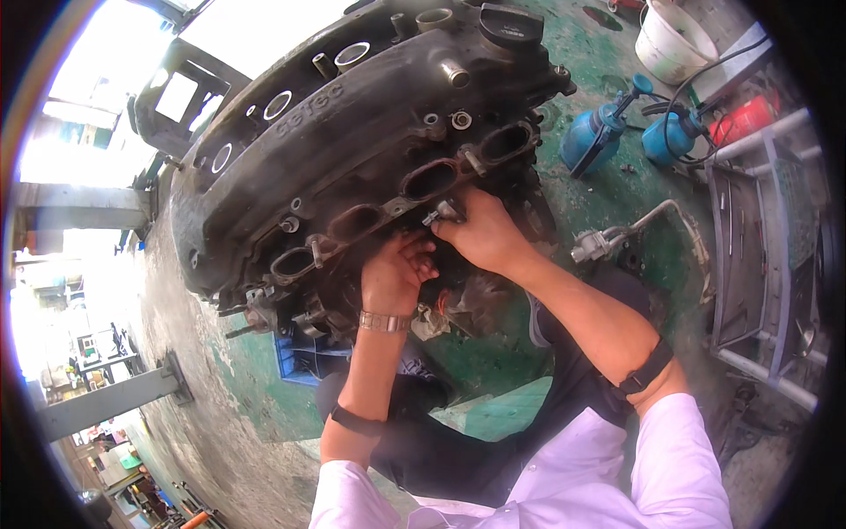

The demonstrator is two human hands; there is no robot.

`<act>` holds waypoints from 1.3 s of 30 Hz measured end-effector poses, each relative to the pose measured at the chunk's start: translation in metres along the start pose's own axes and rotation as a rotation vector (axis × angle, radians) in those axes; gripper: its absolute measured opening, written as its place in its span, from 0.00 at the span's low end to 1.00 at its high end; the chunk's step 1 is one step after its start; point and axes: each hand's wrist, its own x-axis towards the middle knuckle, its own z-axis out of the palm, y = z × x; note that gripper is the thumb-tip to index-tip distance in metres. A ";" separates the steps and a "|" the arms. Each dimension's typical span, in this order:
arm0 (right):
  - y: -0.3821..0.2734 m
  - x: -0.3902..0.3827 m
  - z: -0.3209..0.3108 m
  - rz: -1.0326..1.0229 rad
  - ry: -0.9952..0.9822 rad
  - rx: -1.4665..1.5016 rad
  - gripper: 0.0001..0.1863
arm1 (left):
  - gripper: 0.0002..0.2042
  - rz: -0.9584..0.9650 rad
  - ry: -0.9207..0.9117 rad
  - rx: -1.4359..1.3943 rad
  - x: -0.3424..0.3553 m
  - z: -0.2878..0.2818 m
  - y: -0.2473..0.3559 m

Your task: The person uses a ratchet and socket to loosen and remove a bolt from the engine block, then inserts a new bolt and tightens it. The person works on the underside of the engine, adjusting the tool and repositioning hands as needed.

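Note:
A dark, greasy engine point(352, 132) fills the upper middle, its row of oval intake ports point(432, 180) facing me. Just below those ports, my right hand point(485, 231) is closed, thumb and fingers pinching a small metal piece point(432, 218) with a shiny tip and a dark body; its exact kind is unclear. My left hand point(395, 275) reaches in beside it from below, fingers curled in close against the engine's underside. Whatever these fingers hold, if anything, is hidden. Round openings point(352, 55) line the valve cover, and a black cap point(511, 25) sits at its far right end.
Blue pump sprayers point(592, 137), a white bucket point(677, 40) and a red cylinder point(745, 121) stand right of the engine. A metal rack point(749, 247) borders the right side. A blue crate point(304, 361) sits under the engine. A metal part with a bent pipe point(599, 245) lies on the green floor.

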 end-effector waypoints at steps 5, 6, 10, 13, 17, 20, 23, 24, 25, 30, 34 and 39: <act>-0.002 -0.001 -0.001 -0.019 -0.013 0.032 0.24 | 0.09 0.064 0.038 0.127 0.008 -0.009 0.000; -0.003 -0.001 -0.002 -0.015 -0.018 0.022 0.24 | 0.08 0.077 0.040 0.179 0.009 -0.012 -0.001; -0.004 -0.001 -0.003 -0.009 -0.040 0.004 0.24 | 0.07 0.117 0.109 0.291 0.008 -0.012 -0.001; -0.002 0.000 -0.002 -0.047 -0.024 0.003 0.24 | 0.08 0.024 0.083 0.156 0.001 -0.003 0.003; 0.002 -0.001 0.002 -0.110 0.039 0.018 0.22 | 0.10 0.000 0.062 0.053 -0.002 0.000 0.003; 0.006 0.000 0.004 -0.123 0.043 0.035 0.21 | 0.10 0.025 0.062 0.104 0.006 -0.011 0.000; 0.009 0.000 0.006 -0.131 0.036 0.031 0.22 | 0.11 0.100 0.031 0.264 0.015 -0.024 -0.002; 0.010 0.001 0.006 -0.134 0.036 0.025 0.22 | 0.11 0.133 0.019 0.333 0.017 -0.027 -0.002; 0.010 0.001 0.007 -0.136 0.036 0.019 0.22 | 0.11 0.119 0.041 0.360 0.017 -0.028 -0.002; 0.010 0.002 0.006 -0.148 0.045 0.018 0.22 | 0.13 -0.053 0.009 0.130 0.010 -0.015 0.002; 0.010 0.001 0.004 -0.123 0.039 -0.006 0.22 | 0.13 -0.018 -0.001 0.103 0.003 -0.007 0.001; 0.012 0.001 0.007 -0.108 0.024 0.030 0.23 | 0.07 0.063 0.108 0.258 0.010 -0.017 0.000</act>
